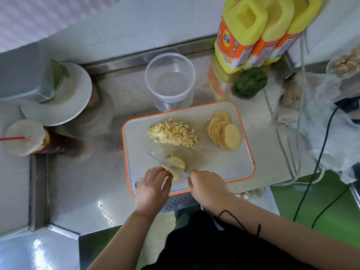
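Note:
A white cutting board with an orange rim (229, 168) lies on the steel counter. On it are a heap of small potato cubes (173, 134), a fanned row of round potato slices (225, 132) at the right, and a small stack of potato slices (176, 165) near the front. My right hand (207, 187) grips the handle of a knife (161, 160) whose blade lies across that stack. My left hand (153, 189) holds the stack's near side with curled fingertips.
A clear plastic tub (169, 82) stands behind the board. Yellow-and-orange bottles (253, 34) and a green vegetable (250, 82) sit at the back right. White plates (58, 106), a grey lidded box (25, 78) and a drink cup with a red straw (25, 139) crowd the left. Cables (319, 158) hang at the right.

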Action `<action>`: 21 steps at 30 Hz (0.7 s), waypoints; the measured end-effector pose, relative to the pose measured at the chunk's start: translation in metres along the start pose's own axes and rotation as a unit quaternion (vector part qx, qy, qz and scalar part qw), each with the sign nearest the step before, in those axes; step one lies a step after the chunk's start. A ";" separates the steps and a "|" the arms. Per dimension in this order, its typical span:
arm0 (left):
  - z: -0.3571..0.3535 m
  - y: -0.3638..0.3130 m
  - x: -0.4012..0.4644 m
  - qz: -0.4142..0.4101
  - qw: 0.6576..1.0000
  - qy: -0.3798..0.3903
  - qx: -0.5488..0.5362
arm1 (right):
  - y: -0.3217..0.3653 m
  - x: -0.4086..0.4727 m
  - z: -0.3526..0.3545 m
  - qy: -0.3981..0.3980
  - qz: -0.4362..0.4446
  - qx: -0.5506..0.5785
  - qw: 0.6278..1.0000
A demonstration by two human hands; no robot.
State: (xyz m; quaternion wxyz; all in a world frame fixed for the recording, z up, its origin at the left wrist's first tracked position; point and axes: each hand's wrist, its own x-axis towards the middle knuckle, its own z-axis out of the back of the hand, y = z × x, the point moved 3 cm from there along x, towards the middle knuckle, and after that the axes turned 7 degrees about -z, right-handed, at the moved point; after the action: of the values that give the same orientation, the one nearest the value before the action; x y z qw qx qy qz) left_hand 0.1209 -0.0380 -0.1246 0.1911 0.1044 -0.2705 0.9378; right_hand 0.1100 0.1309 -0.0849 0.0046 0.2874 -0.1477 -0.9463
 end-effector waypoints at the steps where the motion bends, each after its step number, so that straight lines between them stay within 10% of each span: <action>1: -0.009 0.003 -0.005 0.001 1.000 0.019 0.006 | 0.002 0.000 -0.002 0.004 -0.001 -0.011 1.000; 21: -0.033 0.013 -0.010 0.029 0.998 0.050 -0.025 | 0.004 0.014 -0.029 0.044 -0.034 -0.046 0.997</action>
State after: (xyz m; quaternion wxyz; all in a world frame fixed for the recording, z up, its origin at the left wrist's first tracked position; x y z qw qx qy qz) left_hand 0.1213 -0.0328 -0.1613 0.1794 0.0449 -0.2870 0.9399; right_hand 0.1141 0.1182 -0.1139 -0.0082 0.3332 -0.0937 -0.9381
